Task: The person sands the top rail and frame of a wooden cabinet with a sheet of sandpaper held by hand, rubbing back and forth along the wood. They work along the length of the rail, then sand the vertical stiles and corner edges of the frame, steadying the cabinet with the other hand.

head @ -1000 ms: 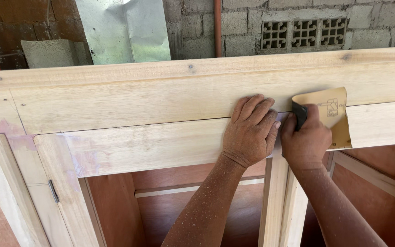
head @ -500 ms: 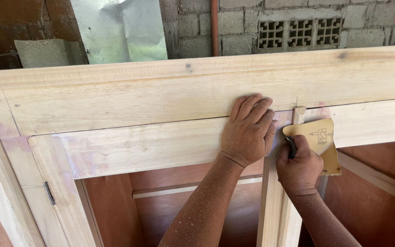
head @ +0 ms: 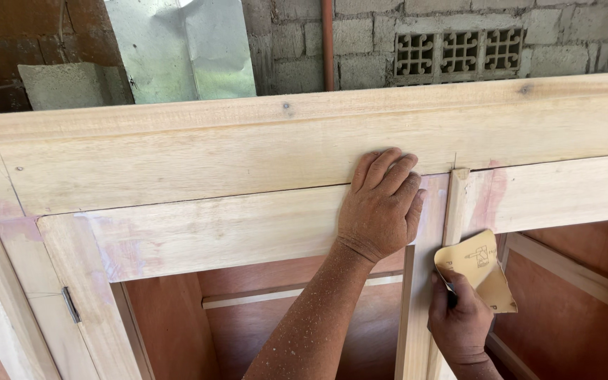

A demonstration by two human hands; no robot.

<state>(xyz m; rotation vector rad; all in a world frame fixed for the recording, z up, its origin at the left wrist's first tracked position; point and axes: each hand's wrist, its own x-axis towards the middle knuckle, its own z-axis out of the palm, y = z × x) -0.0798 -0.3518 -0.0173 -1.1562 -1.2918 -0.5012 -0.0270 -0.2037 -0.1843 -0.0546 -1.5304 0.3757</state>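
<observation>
Two hands are on the pale wooden cabinet frame (head: 177, 155), and only one of them has moved. From the head camera: the left hand (head: 381, 204) lies flat and released, palm down, fingers spread on the top rail just left of the upright stile (head: 452, 232), exactly where it lay a second ago. The right hand (head: 462, 320) has slid down the stile; it was up level with the left hand a second ago, and now sits well below it, clenched on a folded tan sheet of sandpaper (head: 476, 267) pressed against the stile's edge (dust speckles both forearms). Pinkish filler patches (head: 490, 197) show near the joint. It looks like a downward sanding stroke along that upright, with the upper part already passed over.
</observation>
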